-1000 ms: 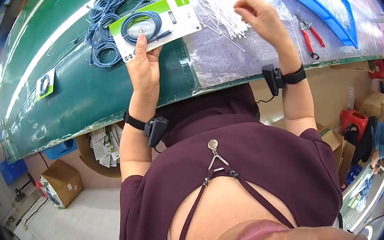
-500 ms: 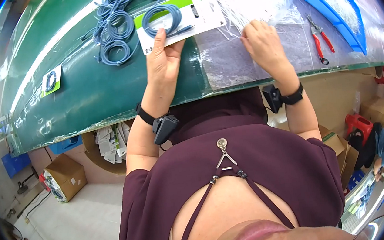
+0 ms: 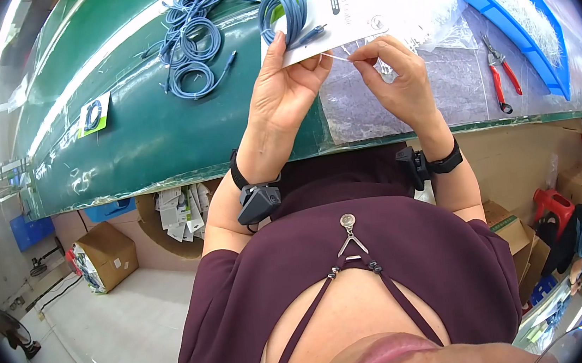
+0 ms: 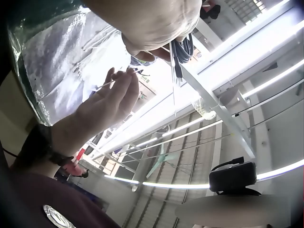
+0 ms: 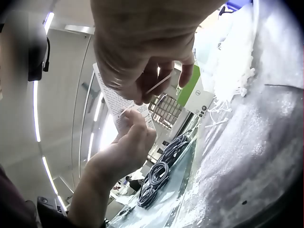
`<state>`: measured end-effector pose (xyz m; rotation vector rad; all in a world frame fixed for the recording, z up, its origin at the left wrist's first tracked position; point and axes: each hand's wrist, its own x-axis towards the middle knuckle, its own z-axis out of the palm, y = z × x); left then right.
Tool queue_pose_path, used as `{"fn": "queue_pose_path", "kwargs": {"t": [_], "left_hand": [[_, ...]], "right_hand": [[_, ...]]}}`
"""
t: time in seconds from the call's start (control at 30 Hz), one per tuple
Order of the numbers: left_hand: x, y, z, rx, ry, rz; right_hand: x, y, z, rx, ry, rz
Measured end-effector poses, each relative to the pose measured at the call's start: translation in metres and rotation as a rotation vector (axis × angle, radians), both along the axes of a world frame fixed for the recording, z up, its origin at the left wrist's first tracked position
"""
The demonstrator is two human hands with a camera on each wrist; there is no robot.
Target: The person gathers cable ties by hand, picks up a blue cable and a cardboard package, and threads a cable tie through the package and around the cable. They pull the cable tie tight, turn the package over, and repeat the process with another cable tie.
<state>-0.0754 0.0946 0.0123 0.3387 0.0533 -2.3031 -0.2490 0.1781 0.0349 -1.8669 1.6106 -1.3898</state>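
My left hand (image 3: 283, 104) holds a white and green packaging card (image 3: 358, 15), thumb on its front and the other fingers behind. A coiled blue-grey cable (image 3: 291, 15) lies against the front of the card, its plug end pointing right. In my right hand (image 3: 401, 78), thumb and forefinger pinch a thin white cable tie (image 3: 339, 57). The tie reaches toward the card's lower edge, close to my left fingertips. From the right wrist view, the tie (image 5: 159, 83) sticks out between the right fingers, and the card's printed back (image 5: 116, 99) shows above my left hand (image 5: 126, 147).
More coiled cables (image 3: 195, 43) lie on the green table at the back left, with a small carded cable (image 3: 93, 115) further left. A pile of white ties (image 3: 422, 15) lies behind my right hand. Red-handled pliers (image 3: 503, 77) and a blue tray (image 3: 520, 30) of white strands are at right.
The right hand reached down to the pile of white ties and came back left with one. The left hand moved right and tilted the card, bringing both hands close together.
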Motion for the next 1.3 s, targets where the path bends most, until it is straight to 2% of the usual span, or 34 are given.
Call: {"fn": "queue_pose_path", "kwargs": {"t": [0.27, 0.57, 0.8, 0.9, 0.93, 1.0, 1.03, 1.07, 1.17, 1.3], "left_hand": [[0.0, 0.004, 0.004, -0.031, -0.023, 0.012], [0.001, 0.008, 0.012, 0.053, -0.021, 0.026], [0.002, 0.01, 0.011, 0.084, -0.018, 0.014], [0.009, 0.006, 0.0, 0.05, 0.221, -0.045], [0.011, 0.006, 0.002, 0.047, 0.202, -0.054], [0.013, 0.008, 0.01, 0.066, 0.43, -0.033], [0.016, 0.008, 0.015, 0.074, 0.535, -0.022], [0.018, 0.008, 0.02, 0.065, 0.5, -0.028], [0.015, 0.01, 0.031, 0.101, 0.831, -0.129], [0.017, 0.011, 0.036, 0.076, 0.79, -0.097]], "right_hand": [[0.003, -0.006, -0.005, 0.004, -0.038, -0.038], [0.009, -0.007, -0.008, 0.012, -0.071, -0.06], [0.007, -0.009, -0.009, -0.059, 0.003, -0.061], [0.008, -0.005, 0.0, -0.137, 0.085, -0.079], [0.01, -0.003, 0.008, -0.186, 0.141, -0.092], [0.015, 0.0, 0.027, -0.246, 0.163, -0.12], [0.02, 0.002, 0.04, -0.297, 0.262, -0.121], [0.024, 0.001, 0.049, -0.345, 0.361, -0.121], [0.033, -0.006, 0.06, -0.432, 0.393, -0.126], [0.041, -0.009, 0.074, -0.481, 0.438, -0.116]]}}
